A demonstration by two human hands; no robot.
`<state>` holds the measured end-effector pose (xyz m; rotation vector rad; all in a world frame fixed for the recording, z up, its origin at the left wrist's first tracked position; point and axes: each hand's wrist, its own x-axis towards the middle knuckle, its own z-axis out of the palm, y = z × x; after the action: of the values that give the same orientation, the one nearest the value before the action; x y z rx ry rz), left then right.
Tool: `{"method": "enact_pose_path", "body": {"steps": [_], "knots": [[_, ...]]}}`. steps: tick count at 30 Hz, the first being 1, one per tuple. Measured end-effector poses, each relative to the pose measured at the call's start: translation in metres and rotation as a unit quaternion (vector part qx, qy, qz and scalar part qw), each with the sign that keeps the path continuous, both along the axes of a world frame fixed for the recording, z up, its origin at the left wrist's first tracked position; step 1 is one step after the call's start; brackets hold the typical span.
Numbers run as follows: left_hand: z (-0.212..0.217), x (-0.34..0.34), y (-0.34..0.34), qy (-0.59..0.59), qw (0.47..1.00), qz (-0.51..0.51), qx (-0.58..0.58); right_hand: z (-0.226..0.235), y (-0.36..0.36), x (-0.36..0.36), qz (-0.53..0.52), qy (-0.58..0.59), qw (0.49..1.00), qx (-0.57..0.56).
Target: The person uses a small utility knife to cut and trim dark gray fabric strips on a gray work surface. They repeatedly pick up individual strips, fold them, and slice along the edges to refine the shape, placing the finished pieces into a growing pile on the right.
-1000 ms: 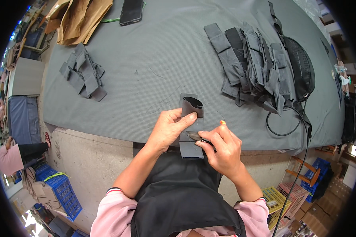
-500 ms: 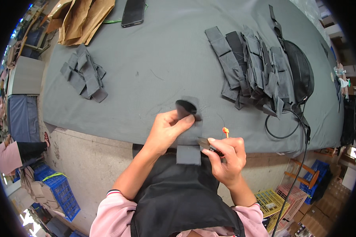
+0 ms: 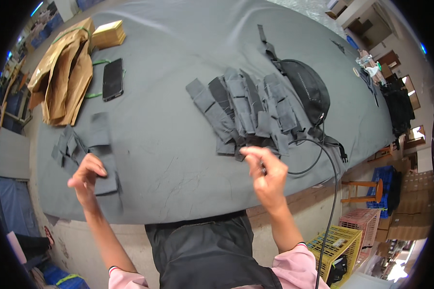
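Observation:
My left hand (image 3: 88,174) is at the left of the table, fingers apart, by a long grey fabric strip (image 3: 100,129) with folded sections. The strip lies next to a small heap of similar grey pieces (image 3: 68,149). My right hand (image 3: 269,179) reaches to the near end of a bigger pile of grey fabric strips (image 3: 238,103), index finger and thumb at its edge. A dark bit of the thread snips (image 3: 263,167) shows between its curled fingers; the rest is hidden.
A grey cloth covers the table (image 3: 154,159). At the back left are a brown paper bag (image 3: 65,77), a stack of yellowish cards (image 3: 108,34) and a black phone (image 3: 113,79). A black waist bag (image 3: 306,89) and black cable (image 3: 333,202) are right of the pile.
My left hand has carried the strip from the front middle to the left and let go of it. My right hand has gone to the pile. The view has shifted right.

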<state>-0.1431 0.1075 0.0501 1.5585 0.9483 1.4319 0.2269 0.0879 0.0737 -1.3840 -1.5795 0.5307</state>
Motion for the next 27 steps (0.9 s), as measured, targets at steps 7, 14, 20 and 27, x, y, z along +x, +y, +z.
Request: {"method": "enact_pose_path", "body": {"steps": [7, 14, 20, 27], "knots": [[-0.035, -0.035, -0.006, 0.552, 0.758, 0.344, -0.055, 0.006, 0.085, 0.043, -0.122, -0.248, 0.96, -0.047], [0.0, 0.045, -0.008, 0.217, 0.936, 0.276, -0.008, -0.001, 0.108, 0.053, -0.091, -0.119, 0.961, -0.234], [-0.001, 0.143, -0.011, 0.02, 0.995, -0.039, -0.094, -0.026, 0.084, 0.063, -0.13, -0.051, 0.99, 0.009], [-0.006, 0.218, -0.025, -0.293, 0.917, -0.064, -0.262, -0.031, -0.021, -0.045, 0.015, 0.154, 0.986, -0.066]]}}
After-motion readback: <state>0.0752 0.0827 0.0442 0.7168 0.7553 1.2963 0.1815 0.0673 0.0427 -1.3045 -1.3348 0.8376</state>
